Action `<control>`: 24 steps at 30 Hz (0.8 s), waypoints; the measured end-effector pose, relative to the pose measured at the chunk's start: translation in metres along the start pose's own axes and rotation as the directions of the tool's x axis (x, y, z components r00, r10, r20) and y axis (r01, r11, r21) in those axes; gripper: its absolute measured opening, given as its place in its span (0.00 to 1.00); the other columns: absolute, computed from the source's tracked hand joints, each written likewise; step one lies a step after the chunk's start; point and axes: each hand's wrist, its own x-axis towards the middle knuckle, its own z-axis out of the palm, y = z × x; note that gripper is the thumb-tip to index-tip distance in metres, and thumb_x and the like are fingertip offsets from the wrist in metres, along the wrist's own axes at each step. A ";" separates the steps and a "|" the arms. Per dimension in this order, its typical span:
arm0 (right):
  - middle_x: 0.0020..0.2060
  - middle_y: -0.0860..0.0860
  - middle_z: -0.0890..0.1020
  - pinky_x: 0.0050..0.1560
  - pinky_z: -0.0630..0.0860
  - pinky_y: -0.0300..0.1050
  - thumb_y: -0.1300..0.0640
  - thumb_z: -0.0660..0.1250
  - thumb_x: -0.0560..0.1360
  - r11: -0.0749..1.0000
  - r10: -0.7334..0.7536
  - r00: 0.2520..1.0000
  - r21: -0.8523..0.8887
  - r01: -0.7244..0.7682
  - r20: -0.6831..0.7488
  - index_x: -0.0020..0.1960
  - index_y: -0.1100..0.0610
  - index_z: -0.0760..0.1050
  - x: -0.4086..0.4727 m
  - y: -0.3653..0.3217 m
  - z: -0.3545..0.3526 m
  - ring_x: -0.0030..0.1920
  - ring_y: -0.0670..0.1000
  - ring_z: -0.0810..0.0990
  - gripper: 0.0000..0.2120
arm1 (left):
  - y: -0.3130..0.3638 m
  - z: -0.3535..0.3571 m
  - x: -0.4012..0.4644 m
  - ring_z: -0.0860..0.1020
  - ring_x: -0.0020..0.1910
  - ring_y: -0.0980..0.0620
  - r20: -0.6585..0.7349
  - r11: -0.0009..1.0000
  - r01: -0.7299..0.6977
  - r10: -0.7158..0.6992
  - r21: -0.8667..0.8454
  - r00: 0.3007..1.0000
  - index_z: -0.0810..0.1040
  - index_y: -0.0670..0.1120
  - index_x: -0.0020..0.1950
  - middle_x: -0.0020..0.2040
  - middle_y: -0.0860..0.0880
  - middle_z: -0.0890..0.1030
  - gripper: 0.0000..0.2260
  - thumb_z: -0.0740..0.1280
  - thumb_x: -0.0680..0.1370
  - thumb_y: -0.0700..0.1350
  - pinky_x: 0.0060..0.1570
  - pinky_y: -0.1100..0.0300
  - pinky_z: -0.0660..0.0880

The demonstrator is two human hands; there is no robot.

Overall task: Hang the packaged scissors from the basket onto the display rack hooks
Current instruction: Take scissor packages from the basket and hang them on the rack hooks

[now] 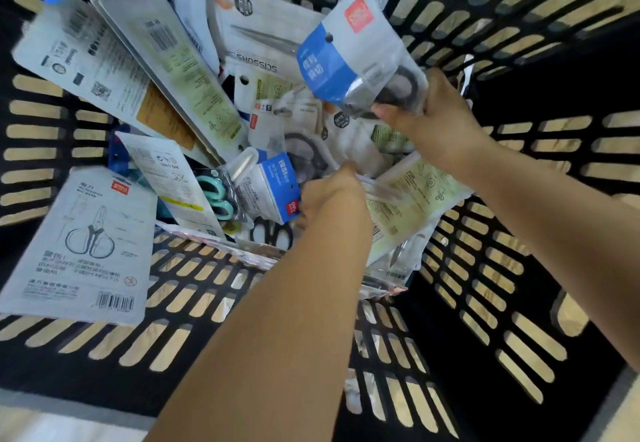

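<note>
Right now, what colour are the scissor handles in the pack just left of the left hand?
Teal handles, clearest in the head view.

The left hand (pixel 332 195) is hiding its own fingertips among the packets. The black basket (pixel 485 268) is running past every edge. Print on the scissors packets (pixel 194 71) is blurring, probably unreadable.

looks like a shop/stockroom: black slotted basket (pixel 194 303) piled w/ retail-packed scissors (pixel 353 57), hang-hole cards w/ barcodes (pixel 114 301) & brand logos, pale wood-look floor thru slots.
</note>
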 end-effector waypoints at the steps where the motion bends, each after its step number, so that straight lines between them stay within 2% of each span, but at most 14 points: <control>1: 0.50 0.49 0.73 0.51 0.71 0.45 0.48 0.70 0.73 1.000 0.007 1.000 -0.001 -0.007 -0.005 0.62 0.59 0.66 0.000 0.001 0.001 0.53 0.50 0.74 0.24 | 0.000 -0.001 0.001 0.75 0.58 0.43 0.013 0.999 0.018 -0.018 -0.049 1.000 0.74 0.42 0.56 0.58 0.44 0.79 0.23 0.72 0.70 0.57 0.56 0.54 0.71; 3: 0.52 0.52 0.75 0.52 0.72 0.47 0.48 0.70 0.73 1.000 0.002 1.000 0.005 -0.002 -0.007 0.60 0.59 0.67 -0.003 0.001 0.002 0.54 0.52 0.75 0.23 | -0.003 -0.006 -0.002 0.75 0.60 0.46 0.070 0.993 0.035 -0.027 -0.116 0.997 0.73 0.40 0.63 0.61 0.45 0.76 0.24 0.70 0.74 0.55 0.49 0.59 0.68; 5: 0.54 0.53 0.76 0.46 0.75 0.39 0.50 0.69 0.74 0.999 -0.010 1.000 0.032 0.010 0.003 0.60 0.59 0.69 -0.009 -0.003 0.002 0.53 0.52 0.76 0.21 | -0.003 -0.015 -0.012 0.75 0.59 0.46 0.049 0.991 0.002 0.005 -0.130 0.999 0.72 0.40 0.63 0.62 0.45 0.76 0.25 0.70 0.74 0.55 0.45 0.60 0.66; 7: 0.51 0.52 0.78 0.39 0.74 0.30 0.53 0.69 0.75 0.995 -0.018 0.999 0.098 0.016 0.027 0.60 0.59 0.71 -0.018 -0.013 0.002 0.49 0.49 0.77 0.18 | -0.002 -0.023 -0.021 0.76 0.52 0.44 0.048 0.982 0.001 0.008 -0.188 0.999 0.74 0.41 0.59 0.59 0.45 0.78 0.23 0.71 0.72 0.55 0.46 0.58 0.69; 8: 0.49 0.52 0.79 0.42 0.77 0.32 0.54 0.68 0.75 0.991 -0.023 0.999 0.135 0.018 0.037 0.59 0.60 0.72 -0.023 -0.019 0.002 0.49 0.49 0.78 0.16 | 0.000 -0.026 -0.025 0.77 0.50 0.44 0.067 0.972 0.024 -0.009 -0.232 0.998 0.74 0.41 0.58 0.57 0.45 0.78 0.23 0.72 0.72 0.54 0.44 0.57 0.72; 10: 0.49 0.51 0.81 0.53 0.79 0.46 0.56 0.68 0.75 0.976 -0.012 0.999 0.216 0.001 0.046 0.55 0.55 0.74 -0.031 -0.028 0.001 0.50 0.49 0.80 0.09 | 0.006 -0.034 -0.038 0.78 0.51 0.43 0.110 0.949 0.076 -0.044 -0.307 0.993 0.73 0.41 0.61 0.55 0.45 0.78 0.23 0.73 0.72 0.53 0.35 0.56 0.75; 11: 0.48 0.50 0.82 0.55 0.78 0.50 0.56 0.68 0.75 0.968 -0.006 0.999 0.249 -0.008 0.053 0.53 0.52 0.75 -0.033 -0.032 0.000 0.51 0.49 0.80 0.07 | 0.008 -0.037 -0.046 0.78 0.50 0.43 0.122 0.940 0.090 -0.052 -0.328 0.991 0.73 0.40 0.62 0.56 0.45 0.78 0.23 0.73 0.73 0.51 0.34 0.57 0.76; 13: 0.48 0.48 0.83 0.58 0.77 0.51 0.56 0.67 0.76 0.948 0.018 0.995 0.313 -0.049 0.101 0.53 0.52 0.77 -0.041 -0.041 -0.003 0.52 0.48 0.81 0.06 | 0.010 -0.044 -0.059 0.77 0.41 0.47 0.171 0.920 0.078 -0.012 -0.385 0.985 0.72 0.37 0.63 0.52 0.45 0.77 0.20 0.71 0.75 0.46 0.34 0.61 0.76; 15: 0.51 0.49 0.83 0.59 0.77 0.51 0.56 0.67 0.77 0.913 0.064 0.984 0.388 -0.124 0.165 0.58 0.55 0.77 -0.051 -0.048 -0.009 0.52 0.48 0.82 0.11 | 0.009 -0.052 -0.069 0.74 0.33 0.52 0.265 0.863 0.081 0.063 -0.499 0.962 0.72 0.35 0.63 0.46 0.44 0.77 0.16 0.68 0.76 0.36 0.26 0.68 0.75; 17: 0.52 0.49 0.83 0.61 0.76 0.51 0.55 0.66 0.77 0.877 0.088 0.973 0.446 -0.178 0.215 0.56 0.52 0.78 -0.063 -0.053 -0.016 0.54 0.48 0.81 0.08 | 0.005 -0.062 -0.073 0.76 0.33 0.52 0.313 0.821 0.091 0.111 -0.564 0.943 0.72 0.36 0.60 0.42 0.44 0.78 0.13 0.66 0.76 0.31 0.29 0.67 0.77; 19: 0.53 0.49 0.83 0.64 0.73 0.53 0.53 0.66 0.77 0.850 0.122 0.963 0.476 -0.226 0.239 0.54 0.50 0.79 -0.077 -0.058 -0.021 0.56 0.50 0.80 0.07 | 0.001 -0.078 -0.076 0.78 0.33 0.52 0.330 0.820 0.073 0.145 -0.568 0.933 0.72 0.38 0.59 0.46 0.43 0.79 0.13 0.65 0.76 0.30 0.34 0.65 0.78; 20: 0.53 0.50 0.83 0.64 0.73 0.55 0.52 0.66 0.76 0.837 0.139 0.960 0.489 -0.245 0.242 0.56 0.52 0.78 -0.083 -0.062 -0.023 0.57 0.51 0.80 0.10 | -0.001 -0.088 -0.078 0.79 0.34 0.53 0.333 0.830 0.055 0.161 -0.556 0.929 0.72 0.38 0.59 0.48 0.42 0.79 0.13 0.65 0.76 0.30 0.36 0.65 0.79; 22: 0.55 0.50 0.82 0.64 0.72 0.55 0.52 0.67 0.76 0.812 0.159 0.953 0.514 -0.276 0.259 0.62 0.54 0.76 -0.098 -0.071 -0.027 0.57 0.50 0.80 0.16 | -0.004 -0.111 -0.088 0.79 0.37 0.53 0.356 0.852 0.016 0.202 -0.524 0.913 0.74 0.39 0.54 0.45 0.44 0.80 0.09 0.64 0.76 0.30 0.36 0.65 0.78; 24: 0.55 0.48 0.82 0.65 0.71 0.54 0.52 0.67 0.75 0.797 0.155 0.940 0.524 -0.300 0.304 0.62 0.53 0.75 -0.114 -0.084 -0.032 0.59 0.50 0.79 0.16 | -0.007 -0.138 -0.103 0.81 0.38 0.54 0.382 0.864 -0.026 0.249 -0.503 0.890 0.75 0.43 0.48 0.43 0.46 0.80 0.09 0.63 0.77 0.30 0.34 0.66 0.78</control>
